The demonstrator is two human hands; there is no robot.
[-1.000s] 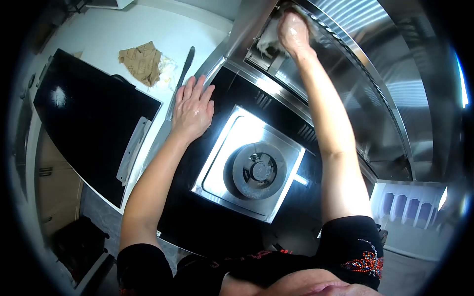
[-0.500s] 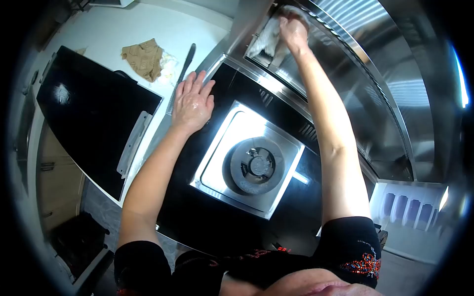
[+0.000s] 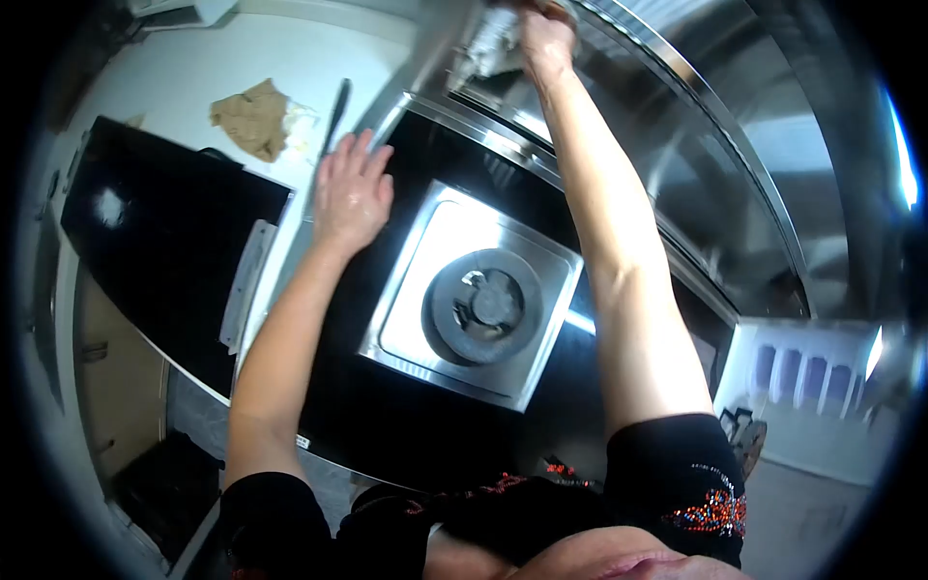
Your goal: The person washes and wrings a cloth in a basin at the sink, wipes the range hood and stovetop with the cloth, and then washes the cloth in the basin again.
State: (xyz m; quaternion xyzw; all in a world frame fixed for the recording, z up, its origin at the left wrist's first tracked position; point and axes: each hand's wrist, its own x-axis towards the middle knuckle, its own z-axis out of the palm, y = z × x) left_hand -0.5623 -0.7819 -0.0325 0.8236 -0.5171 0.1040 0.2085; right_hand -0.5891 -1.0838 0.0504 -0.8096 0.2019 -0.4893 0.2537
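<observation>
My left hand [image 3: 351, 203] lies flat with its fingers spread, at the far left edge of the black glass cooktop [image 3: 387, 416]. A long dark-handled tool [image 3: 338, 111] lies just beyond its fingertips. At the top of the view my right hand [image 3: 548, 41] is closed on a pale cloth [image 3: 488, 46], pressed against the shiny metal surface behind the cooktop. Part of the cloth is hidden by the hand, and its edge is blurred. Between my arms sits a round dark burner [image 3: 483, 307] on a square steel tray [image 3: 414, 290].
Crumpled brown paper [image 3: 249, 118] lies on the white counter [image 3: 319, 48]. A black glossy panel [image 3: 174, 217] with a metal bracket stands at the left. Curved steel panels [image 3: 715, 164] rise along the right. A white rack with purple slots [image 3: 797, 377] is at far right.
My right hand and the cloth have moved up and to the left, toward the top edge. My left hand stays flat by the cooktop's edge while the whole view shifts slightly.
</observation>
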